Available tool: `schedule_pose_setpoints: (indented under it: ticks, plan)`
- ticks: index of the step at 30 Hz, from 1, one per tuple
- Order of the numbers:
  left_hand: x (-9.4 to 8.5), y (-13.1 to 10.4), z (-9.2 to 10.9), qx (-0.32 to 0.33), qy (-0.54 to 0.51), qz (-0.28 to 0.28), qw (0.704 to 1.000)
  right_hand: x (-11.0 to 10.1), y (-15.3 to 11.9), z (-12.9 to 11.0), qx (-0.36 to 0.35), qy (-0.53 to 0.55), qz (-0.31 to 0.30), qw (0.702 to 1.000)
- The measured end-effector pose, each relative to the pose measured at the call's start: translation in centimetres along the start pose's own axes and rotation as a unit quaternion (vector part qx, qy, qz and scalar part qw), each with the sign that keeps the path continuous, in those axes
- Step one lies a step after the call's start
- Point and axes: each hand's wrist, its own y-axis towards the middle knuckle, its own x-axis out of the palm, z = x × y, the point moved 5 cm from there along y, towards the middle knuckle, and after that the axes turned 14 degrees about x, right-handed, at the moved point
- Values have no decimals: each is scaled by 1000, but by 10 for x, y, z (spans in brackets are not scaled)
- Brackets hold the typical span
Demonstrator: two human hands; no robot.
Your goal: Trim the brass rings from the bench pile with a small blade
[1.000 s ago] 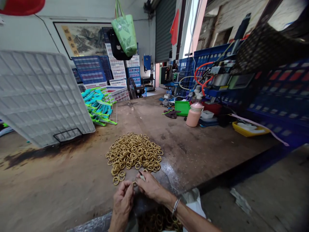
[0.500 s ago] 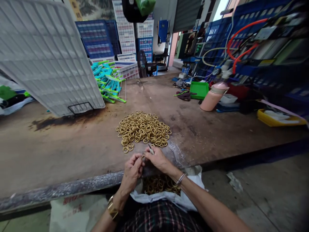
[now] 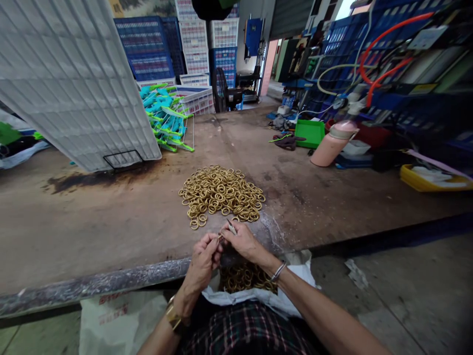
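At one o'clock from the left hand (image 3: 202, 257), rings (image 3: 222, 191) are heaped. What seems a ring (image 3: 220, 237) is pinched there; a tool (image 3: 231, 228) is clasped by the right hand (image 3: 243, 241). Trimming is apparently under way; steadiness is called for.

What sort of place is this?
Probably a small workshop or factory: a heap of gold-coloured rings lies on a big stained worktable, plastic crates stand stacked behind it, and an orange-tubed machine is at the right.
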Motion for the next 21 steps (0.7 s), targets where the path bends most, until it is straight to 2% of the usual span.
schedule_pose_setpoints:
  ticks: [5, 10, 16, 21]
  plan:
    - [2, 0, 0, -8, -62, -7, 998, -2, 0, -2, -4, -16, 1, 1000]
    - [1, 2, 2, 3, -78, 10, 997, -3, -3, 0, -28, -130, 32, 991]
    - [-3, 3, 1, 12, -52, 25, 998, 4, -11, 3, -81, -354, 42, 931]
    - [-2, 1, 1, 23, -21, 25, 999, 8, -13, 5, -73, -408, 33, 910]
